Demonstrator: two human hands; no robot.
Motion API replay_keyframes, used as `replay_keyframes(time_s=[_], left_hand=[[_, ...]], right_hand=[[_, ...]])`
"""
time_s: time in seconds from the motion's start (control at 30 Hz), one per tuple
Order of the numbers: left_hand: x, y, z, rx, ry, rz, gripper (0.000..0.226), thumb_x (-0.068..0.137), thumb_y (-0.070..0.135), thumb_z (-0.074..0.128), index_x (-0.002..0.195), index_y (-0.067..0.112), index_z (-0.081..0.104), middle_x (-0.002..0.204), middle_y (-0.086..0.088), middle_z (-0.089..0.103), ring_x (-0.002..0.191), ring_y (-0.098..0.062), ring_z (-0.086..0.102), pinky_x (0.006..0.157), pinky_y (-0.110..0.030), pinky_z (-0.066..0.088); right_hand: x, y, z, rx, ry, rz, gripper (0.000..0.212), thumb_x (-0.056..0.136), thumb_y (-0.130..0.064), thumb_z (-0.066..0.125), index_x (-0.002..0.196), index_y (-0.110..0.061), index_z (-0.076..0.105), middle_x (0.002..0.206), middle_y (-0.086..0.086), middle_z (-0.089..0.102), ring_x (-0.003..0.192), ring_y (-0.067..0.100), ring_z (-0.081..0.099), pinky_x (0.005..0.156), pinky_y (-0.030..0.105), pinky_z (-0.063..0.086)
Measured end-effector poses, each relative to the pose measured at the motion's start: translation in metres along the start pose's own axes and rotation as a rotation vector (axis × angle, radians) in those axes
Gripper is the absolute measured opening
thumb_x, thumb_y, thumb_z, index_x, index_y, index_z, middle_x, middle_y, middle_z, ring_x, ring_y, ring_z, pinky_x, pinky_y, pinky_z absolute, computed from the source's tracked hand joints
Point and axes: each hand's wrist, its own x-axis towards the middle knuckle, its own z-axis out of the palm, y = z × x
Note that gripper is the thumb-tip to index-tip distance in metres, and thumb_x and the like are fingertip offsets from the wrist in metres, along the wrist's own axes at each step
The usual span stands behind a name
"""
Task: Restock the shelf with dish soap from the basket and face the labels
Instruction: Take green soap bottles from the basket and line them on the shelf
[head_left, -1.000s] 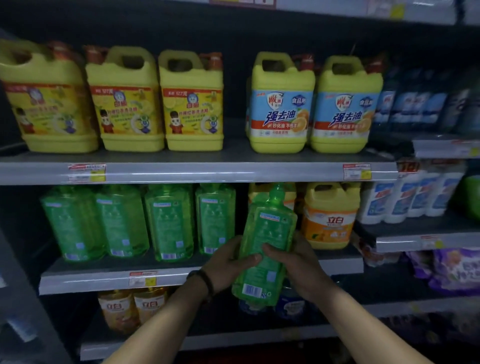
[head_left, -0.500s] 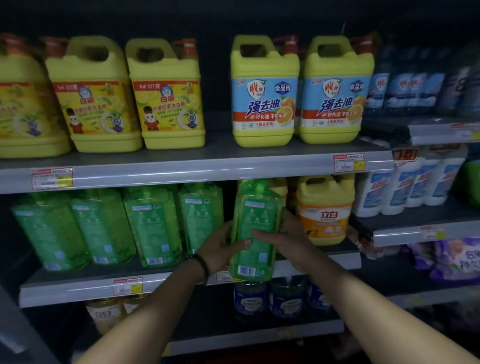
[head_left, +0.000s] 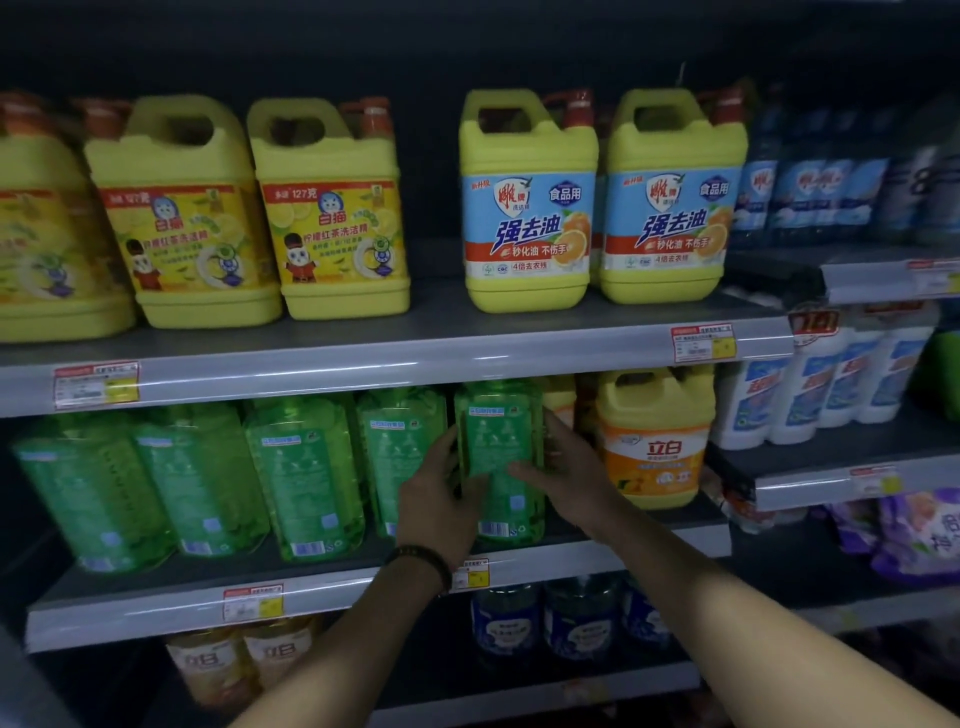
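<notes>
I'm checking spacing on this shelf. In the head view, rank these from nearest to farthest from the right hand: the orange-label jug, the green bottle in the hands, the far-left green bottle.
1. The green bottle, held by the right hand, on its left.
2. The orange-label jug, just to the right on the same shelf.
3. The far-left green bottle, at the row's left end.

Held bottle on middle shelf — bottle row left, jug right.
</notes>
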Motion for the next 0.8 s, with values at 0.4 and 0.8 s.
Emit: replay_keyframes(time_s=[0.4,0.8], left_hand=[[-0.004,-0.021,0.003,-0.124,-0.021,-0.057,0.082,0.082,0.011,0.088,0.154,0.021,0.048,0.138,0.008,0.067,0.126,-0.004,0.062,0.099,-0.016,0.054],[-0.016,0.004,-0.032,0.125,-0.15,0.016,0.04,0.09,0.012,0.076,0.127,0.026,0.069,0.115,0.006,0.075,0.095,0.0,0.069,0.08,-0.008,0.052]], right_hand=[[-0.001,0.015,-0.002,-0.111,-0.001,-0.052,0.079,0.09,0.011,0.077,0.139,-0.043,0.045,0.127,-0.022,0.058,0.102,-0.027,0.061,0.081,0.003,0.053],[-0.024,-0.009,0.005,-0.357,0.053,0.097,0.043,0.1,-0.018,0.075,0.139,-0.022,0.058,0.12,-0.008,0.07,0.111,0.011,0.069,0.077,0.011,0.05]])
